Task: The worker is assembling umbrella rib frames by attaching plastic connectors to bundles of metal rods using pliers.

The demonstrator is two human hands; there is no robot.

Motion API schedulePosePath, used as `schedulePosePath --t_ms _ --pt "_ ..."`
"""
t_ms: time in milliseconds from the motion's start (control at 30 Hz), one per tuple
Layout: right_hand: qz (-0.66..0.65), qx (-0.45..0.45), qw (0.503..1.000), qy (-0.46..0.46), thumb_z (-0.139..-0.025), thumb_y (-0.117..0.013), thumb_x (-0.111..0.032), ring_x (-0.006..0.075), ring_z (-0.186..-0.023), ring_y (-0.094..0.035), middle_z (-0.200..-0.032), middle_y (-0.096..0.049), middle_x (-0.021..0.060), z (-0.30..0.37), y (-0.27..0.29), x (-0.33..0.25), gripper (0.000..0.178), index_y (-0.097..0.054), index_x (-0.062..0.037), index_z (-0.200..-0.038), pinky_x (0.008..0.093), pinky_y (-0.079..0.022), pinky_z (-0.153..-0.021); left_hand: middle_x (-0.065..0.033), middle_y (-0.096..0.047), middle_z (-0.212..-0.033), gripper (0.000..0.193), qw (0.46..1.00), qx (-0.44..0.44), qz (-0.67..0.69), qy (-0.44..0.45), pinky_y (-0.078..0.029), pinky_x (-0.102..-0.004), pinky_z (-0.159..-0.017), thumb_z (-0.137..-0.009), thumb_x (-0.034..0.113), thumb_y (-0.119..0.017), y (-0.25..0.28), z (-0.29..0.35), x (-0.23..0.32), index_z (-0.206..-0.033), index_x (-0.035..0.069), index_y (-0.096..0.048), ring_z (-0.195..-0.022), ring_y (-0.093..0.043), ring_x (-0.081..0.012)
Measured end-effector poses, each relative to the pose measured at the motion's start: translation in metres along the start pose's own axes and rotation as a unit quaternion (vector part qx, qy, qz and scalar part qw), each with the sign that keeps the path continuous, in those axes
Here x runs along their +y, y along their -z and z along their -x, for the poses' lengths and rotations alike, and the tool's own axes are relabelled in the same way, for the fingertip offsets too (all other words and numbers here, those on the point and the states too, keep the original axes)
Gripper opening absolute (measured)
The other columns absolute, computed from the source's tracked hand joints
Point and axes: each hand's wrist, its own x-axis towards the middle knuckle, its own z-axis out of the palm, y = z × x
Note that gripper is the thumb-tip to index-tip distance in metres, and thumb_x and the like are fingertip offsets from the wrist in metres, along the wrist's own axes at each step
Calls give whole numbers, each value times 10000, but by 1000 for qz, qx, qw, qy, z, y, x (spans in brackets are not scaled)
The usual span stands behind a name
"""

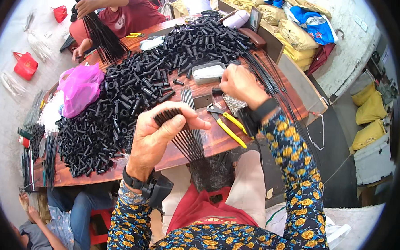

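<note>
My left hand [152, 138] is closed around a fan of thin black rods [183, 144], whose far ends hang down over my lap. Behind it, a row of thin grey rods [193, 104] lies across the table edge. My right hand [242, 84] is curled with its fingertips together; whatever they hold is hidden. It hovers beside a clear plastic box [209, 73] and above a heap of small silvery parts [233, 104]. Below that hand lie yellow-handled pliers [230, 128] with dark jaws.
A big pile of short black tubes [134, 88] spreads over the wooden table [217, 142]. A pink plastic bag [80, 89] rests on its left. Long black rods [275, 79] lie at the right edge. Across the table a person [129, 14] holds black rods; another sits lower left.
</note>
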Motion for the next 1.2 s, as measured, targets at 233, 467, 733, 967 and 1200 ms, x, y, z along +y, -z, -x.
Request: schedulePosePath --t_ms 233,467,733,967,1200 --pt "39 36 998 -26 -755 -617 -84 402 -951 -657 -979 -673 252 -87 -32 14 209 -682 -4 -936 459 -529 -813 -175 -691 -963 189 998 -38 50 22 -528 -375 -879 -972 111 -532 5 -6 3 -1061 -45 -588 -963 -673 -262" --pt "54 12 998 6 -762 -605 -49 397 -941 -659 -965 -674 242 -106 -56 12 176 -685 -13 -914 452 -532 -817 -170 -687 -978 201 996 -38 64 44 -518 -377 -898 -976 102 -527 6 -9 5 -1090 -55 -579 -982 -665 -257" --pt "-79 127 989 12 -724 -597 -65 437 -782 -664 -795 -650 297 -102 -61 40 141 -713 6 -760 478 -538 -766 -181 -682 -910 216 999 7 42 23 -542 -420 -857 -957 132 -525 -1 -16 0 -1060 -45 -594 -907 -684 -322" --pt "-284 72 949 117 -763 -656 -84 115 -587 -651 -668 -674 79 -7 32 -20 152 -704 39 -837 258 -515 -552 -110 -682 -922 222 998 6 53 16 -531 -327 -862 -986 149 -513 1 -11 0 -1088 -23 -610 -900 -671 -197" --pt "-209 100 922 310 -760 -614 -10 299 -704 -645 -754 -643 147 93 76 -54 121 -690 -24 -853 364 -490 -616 -144 -680 -934 209 1000 -4 13 -16 -546 -403 -882 -993 117 -472 -5 -9 -4 -1083 -23 -598 -934 -684 -307"
